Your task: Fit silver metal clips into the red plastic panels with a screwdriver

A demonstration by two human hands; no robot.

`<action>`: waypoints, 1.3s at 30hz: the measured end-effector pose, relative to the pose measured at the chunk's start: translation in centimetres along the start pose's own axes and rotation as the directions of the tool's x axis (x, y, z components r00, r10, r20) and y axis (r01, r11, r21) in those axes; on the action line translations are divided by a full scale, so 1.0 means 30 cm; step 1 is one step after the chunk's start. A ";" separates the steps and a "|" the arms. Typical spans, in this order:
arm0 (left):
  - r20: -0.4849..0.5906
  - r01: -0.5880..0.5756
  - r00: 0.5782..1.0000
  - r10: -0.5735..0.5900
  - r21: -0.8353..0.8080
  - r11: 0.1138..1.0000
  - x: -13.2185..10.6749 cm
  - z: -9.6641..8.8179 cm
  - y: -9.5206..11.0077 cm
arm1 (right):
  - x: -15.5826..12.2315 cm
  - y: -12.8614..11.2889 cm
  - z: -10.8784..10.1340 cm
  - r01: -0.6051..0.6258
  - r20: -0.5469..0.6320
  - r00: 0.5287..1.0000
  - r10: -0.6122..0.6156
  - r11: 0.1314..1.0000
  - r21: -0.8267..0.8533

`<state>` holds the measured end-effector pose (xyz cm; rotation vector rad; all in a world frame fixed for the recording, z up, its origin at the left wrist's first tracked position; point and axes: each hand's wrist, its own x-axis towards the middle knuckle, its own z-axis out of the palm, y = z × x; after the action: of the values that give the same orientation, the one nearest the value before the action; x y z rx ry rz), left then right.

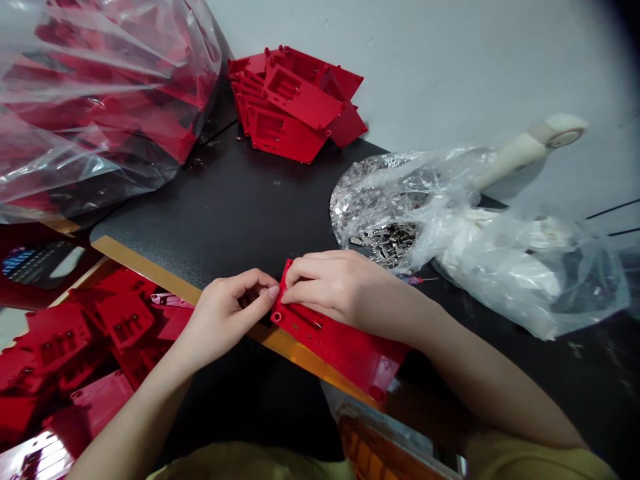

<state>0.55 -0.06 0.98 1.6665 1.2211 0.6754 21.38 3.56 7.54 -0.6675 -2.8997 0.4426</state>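
Observation:
A flat red plastic panel lies across the front edge of the black table. My right hand rests on its upper left end with the fingers pressed together over it. My left hand is curled at the panel's left corner, fingertips pinched against the edge; whatever small thing it may hold is hidden.
A stack of red panels stands at the back. A clear bag of red parts fills the far left. A clear bag with small metal pieces lies right of my hands. More red panels sit below the table at left.

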 end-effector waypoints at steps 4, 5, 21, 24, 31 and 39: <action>-0.003 0.000 1.000 0.000 -0.002 1.000 0.000 -0.001 0.000 | 0.001 0.012 0.014 0.027 -0.023 0.999 -0.027 0.999 0.036; -0.004 -0.002 1.000 0.002 0.000 1.000 -0.001 -0.001 0.001 | 0.001 0.013 0.016 0.022 -0.020 1.000 -0.021 0.999 0.049; 0.008 -0.008 1.000 0.008 -0.005 1.000 0.002 -0.003 -0.003 | -0.001 0.049 0.024 -0.009 -0.009 1.000 0.010 0.990 0.143; 0.016 -0.006 1.000 0.006 -0.008 1.000 -0.002 -0.007 0.000 | -0.001 0.046 0.005 -0.057 -0.013 0.998 0.061 0.983 0.172; 0.020 0.071 0.997 -0.070 -0.032 0.997 0.003 -0.009 0.016 | -0.103 0.069 -0.152 -0.404 -0.223 0.889 0.399 0.914 0.025; 0.129 0.144 0.981 -0.144 0.005 0.990 0.051 -0.017 0.055 | -0.482 0.192 -0.072 -0.668 0.028 0.738 0.674 0.736 -0.114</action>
<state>1.37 1.43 2.56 1.5757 1.2330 0.4737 37.06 2.61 6.88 -1.7697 -2.6496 0.3908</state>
